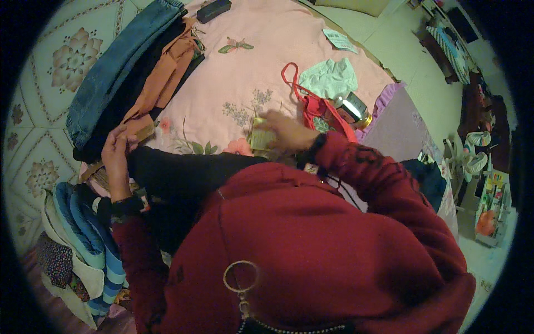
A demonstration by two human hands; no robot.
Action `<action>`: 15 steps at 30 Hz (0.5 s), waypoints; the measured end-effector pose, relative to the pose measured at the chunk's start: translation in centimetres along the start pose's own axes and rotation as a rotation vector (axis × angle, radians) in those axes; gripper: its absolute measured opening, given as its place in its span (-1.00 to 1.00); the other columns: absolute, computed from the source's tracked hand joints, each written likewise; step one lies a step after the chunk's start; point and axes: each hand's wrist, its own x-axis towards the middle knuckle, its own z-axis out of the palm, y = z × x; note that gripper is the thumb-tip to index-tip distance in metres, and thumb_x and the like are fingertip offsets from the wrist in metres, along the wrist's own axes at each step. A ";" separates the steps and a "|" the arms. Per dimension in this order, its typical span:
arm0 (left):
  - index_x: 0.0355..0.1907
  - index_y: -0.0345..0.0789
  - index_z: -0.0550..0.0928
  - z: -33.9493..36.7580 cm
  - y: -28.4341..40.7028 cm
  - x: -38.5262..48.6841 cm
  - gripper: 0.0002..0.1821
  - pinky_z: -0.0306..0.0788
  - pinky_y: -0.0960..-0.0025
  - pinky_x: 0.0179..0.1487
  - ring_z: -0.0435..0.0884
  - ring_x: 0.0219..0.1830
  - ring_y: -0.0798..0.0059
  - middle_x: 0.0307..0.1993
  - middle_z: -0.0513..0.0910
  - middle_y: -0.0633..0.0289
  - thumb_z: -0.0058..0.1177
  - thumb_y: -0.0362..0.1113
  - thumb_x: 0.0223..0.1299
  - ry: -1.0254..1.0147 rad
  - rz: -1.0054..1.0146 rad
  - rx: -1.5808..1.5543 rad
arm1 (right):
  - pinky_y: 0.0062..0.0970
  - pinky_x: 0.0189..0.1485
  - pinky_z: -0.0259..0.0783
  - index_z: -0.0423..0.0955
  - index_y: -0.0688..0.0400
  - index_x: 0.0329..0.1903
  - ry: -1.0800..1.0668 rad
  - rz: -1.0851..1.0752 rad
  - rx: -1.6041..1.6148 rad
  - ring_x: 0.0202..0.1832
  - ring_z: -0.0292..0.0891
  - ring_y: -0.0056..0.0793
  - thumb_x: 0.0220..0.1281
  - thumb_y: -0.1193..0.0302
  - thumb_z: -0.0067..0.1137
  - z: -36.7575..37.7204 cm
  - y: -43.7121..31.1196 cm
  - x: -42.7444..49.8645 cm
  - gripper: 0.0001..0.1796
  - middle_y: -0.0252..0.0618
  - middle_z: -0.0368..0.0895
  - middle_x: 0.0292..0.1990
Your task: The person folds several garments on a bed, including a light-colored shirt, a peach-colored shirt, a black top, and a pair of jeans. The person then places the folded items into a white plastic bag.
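My left hand is at the lower end of the folded clothes, its fingers around a small tan box-like item. Part of that item is behind the fingers, and its exact kind is unclear. On the pink floral bedspread, my right hand has its fingers and thumb at the right side of a flat yellow-green packet. The hand is slightly blurred and covers much of the packet. Right of it lie a red strap, a pale green cloth and a glass jar with a gold lid.
Folded jeans and an orange garment lie along the left edge. A black case rests at the far edge, with a printed paper at upper right. Blue folded textiles are stacked at lower left. Tiled floor surrounds the bed.
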 end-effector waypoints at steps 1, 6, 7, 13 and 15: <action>-0.07 -0.39 0.49 0.0 -0.5 -0.2 -0.75 0.45 0.57 -0.27 0.57 -0.36 0.56 -0.38 0.60 0.20 -0.16 -0.39 0.24 0.011 -0.026 0.006 | -0.13 0.16 0.17 0.47 -0.06 0.00 -0.154 0.026 -0.086 0.20 0.12 -0.02 -0.16 0.35 0.19 1.3 0.4 0.5 -0.50 -0.10 0.26 0.16; -0.05 -0.42 0.45 -0.7 -3.5 0.0 -0.75 0.46 0.56 -0.27 0.57 -0.37 0.55 -0.39 0.60 0.18 -0.16 -0.41 0.23 -0.044 -0.091 0.003 | -0.08 0.14 0.18 0.44 -0.14 0.02 -0.134 0.037 -0.290 0.19 0.13 -0.04 -0.29 0.38 0.26 4.2 2.7 -0.4 -0.39 -0.22 0.22 0.19; -0.06 -0.42 0.45 -0.6 -4.0 0.2 -0.75 0.46 0.56 -0.27 0.57 -0.38 0.55 -0.40 0.60 0.18 -0.16 -0.41 0.23 -0.057 -0.112 0.013 | -0.07 0.13 0.19 0.44 -0.13 0.02 -0.141 0.080 -0.293 0.19 0.13 -0.05 -0.32 0.39 0.27 4.2 3.0 -0.5 -0.37 -0.23 0.21 0.19; -0.06 -0.42 0.46 0.5 -5.4 -0.1 -0.74 0.44 0.59 -0.29 0.56 -0.40 0.57 -0.42 0.59 0.20 -0.17 -0.40 0.22 -0.076 -0.122 -0.086 | -0.18 0.08 0.28 0.43 0.03 0.01 0.055 0.185 -0.102 0.15 0.23 -0.09 -0.25 0.50 0.18 4.4 3.2 0.0 -0.43 -0.18 0.29 0.15; -0.07 -0.42 0.47 0.6 -5.1 -0.4 -0.74 0.43 0.60 -0.29 0.55 -0.40 0.58 -0.42 0.59 0.21 -0.17 -0.40 0.21 -0.098 -0.108 -0.044 | -0.24 0.04 0.33 0.42 0.09 0.02 0.022 0.190 0.014 0.04 0.35 -0.10 -0.23 0.52 0.15 4.6 3.0 0.2 -0.44 -0.10 0.42 0.02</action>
